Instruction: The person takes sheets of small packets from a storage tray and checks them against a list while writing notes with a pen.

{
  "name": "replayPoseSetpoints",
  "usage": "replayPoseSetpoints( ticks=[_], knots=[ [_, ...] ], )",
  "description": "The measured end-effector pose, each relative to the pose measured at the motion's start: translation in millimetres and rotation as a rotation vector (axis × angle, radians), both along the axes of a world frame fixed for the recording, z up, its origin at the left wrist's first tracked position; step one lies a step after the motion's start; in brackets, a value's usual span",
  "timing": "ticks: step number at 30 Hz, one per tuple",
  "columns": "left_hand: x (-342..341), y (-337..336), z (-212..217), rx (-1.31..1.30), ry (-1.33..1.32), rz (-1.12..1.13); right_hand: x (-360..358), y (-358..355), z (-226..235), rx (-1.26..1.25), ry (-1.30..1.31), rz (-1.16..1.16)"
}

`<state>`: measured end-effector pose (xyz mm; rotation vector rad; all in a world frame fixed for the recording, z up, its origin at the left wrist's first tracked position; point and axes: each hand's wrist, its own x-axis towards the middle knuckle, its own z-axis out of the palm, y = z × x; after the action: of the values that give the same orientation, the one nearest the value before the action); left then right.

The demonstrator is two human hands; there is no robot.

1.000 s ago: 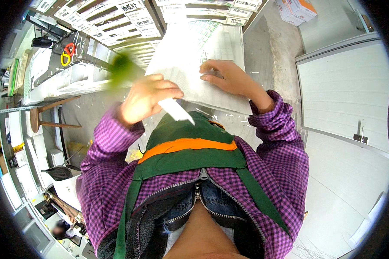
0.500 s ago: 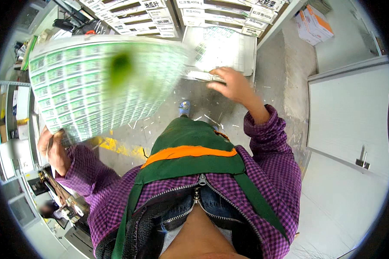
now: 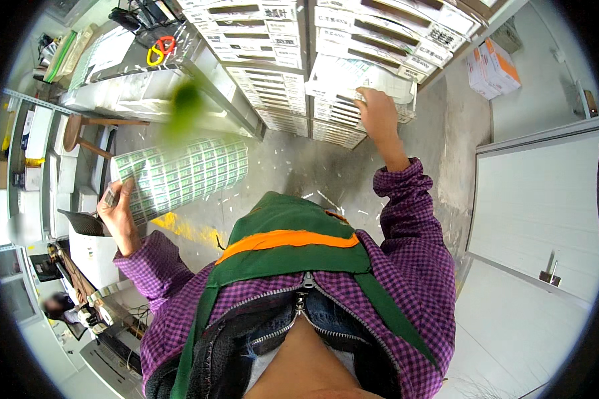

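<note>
At far left, tall shelves (image 3: pixel 30 176), then a brown stool (image 3: pixel 73 133) near a desk (image 3: pixel 125 56) with red and yellow scissors (image 3: pixel 160 52) on top. Lower down, left hand (image 3: pixel 120 216) with fingers pinched tight on the left end of a green and white sheet (image 3: pixel 188 174), out over a grey floor (image 3: pixel 293 159) with white scraps. Then a stack of drawers (image 3: pixel 267 76); at an open drawer (image 3: pixel 406 93), right hand (image 3: pixel 381 114), fingers bent at the front edge, grip hard to tell. Farther right, a box (image 3: pixel 494 70) and white door (image 3: pixel 542 206). Over the desk's right part, a green blur (image 3: pixel 185 105), too smeary to name. Drawers cut off at top.
</note>
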<state>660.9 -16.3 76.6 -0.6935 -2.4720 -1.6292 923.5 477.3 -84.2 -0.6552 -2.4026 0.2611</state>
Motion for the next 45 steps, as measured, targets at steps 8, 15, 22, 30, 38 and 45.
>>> replayPoseSetpoints(
  ticks=[8,15,22,30,38,45],
  knots=[
    [-48.0,-28.1,-32.4,0.046,-0.092,0.050,-11.9,30.1,-19.1,-0.030,-0.024,-0.203],
    [-69.5,-78.8,-46.9,0.081,-0.098,0.188,-34.6,27.3,-16.3,0.009,-0.087,-0.322],
    [-85.5,-106.8,-81.3,0.143,-0.275,0.142,-83.0,-21.5,-24.4,0.115,0.018,-0.455],
    [-108.0,-90.3,-93.9,0.171,-0.360,-0.047,-189.5,-204.3,-35.5,-0.557,0.174,0.075],
    [-102.9,-95.3,-89.1,0.117,-0.336,-0.050,-269.3,-305.2,-21.4,-0.827,-0.188,0.626],
    [-89.5,-120.1,-119.3,0.268,-0.471,0.225,-334.0,-354.7,-26.4,-1.007,-0.365,0.866]
  ],
)
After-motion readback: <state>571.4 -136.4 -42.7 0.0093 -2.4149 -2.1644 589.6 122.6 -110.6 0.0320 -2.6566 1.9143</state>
